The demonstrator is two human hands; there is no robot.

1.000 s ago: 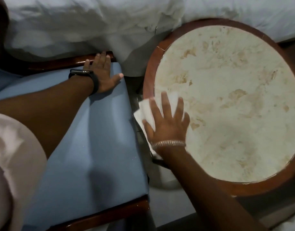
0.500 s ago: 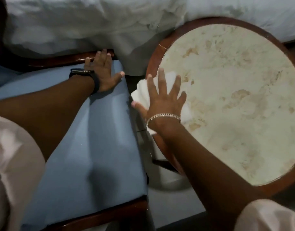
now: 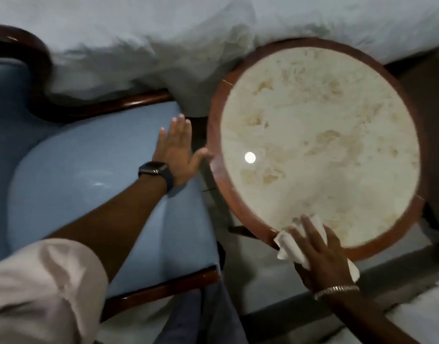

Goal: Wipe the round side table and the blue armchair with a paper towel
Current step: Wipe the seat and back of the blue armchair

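The right hand (image 3: pixel 321 256) lies flat, fingers spread, on a white paper towel (image 3: pixel 291 245) at about six o'clock on the round side counter (image 3: pixel 320 135). The towel sits across the near edge, partly on the pale mottled top and partly over the reddish wooden rim (image 3: pixel 217 135), with one corner hanging past the rim. This grip is released and pressing down rather than clenched around the towel. A metal bracelet (image 3: pixel 336 291) circles the right wrist.

The left hand (image 3: pixel 178 150) is open as well, palm down at the three o'clock edge of the blue armchair (image 3: pixel 89 175) seat, holding nothing. Its thumb reaches toward the counter's nine o'clock rim; blur makes it hard to tell whether it touches. A dark watch (image 3: pixel 155 170) is on the left wrist, and a pale sleeve (image 3: pixel 39 289) covers the upper arm.

The armchair stands just beside the counter at its nine o'clock side. White bedding (image 3: pixel 144 43) lies at twelve o'clock, touching both. A small bright light spot (image 3: pixel 250 157) shows on the counter top.
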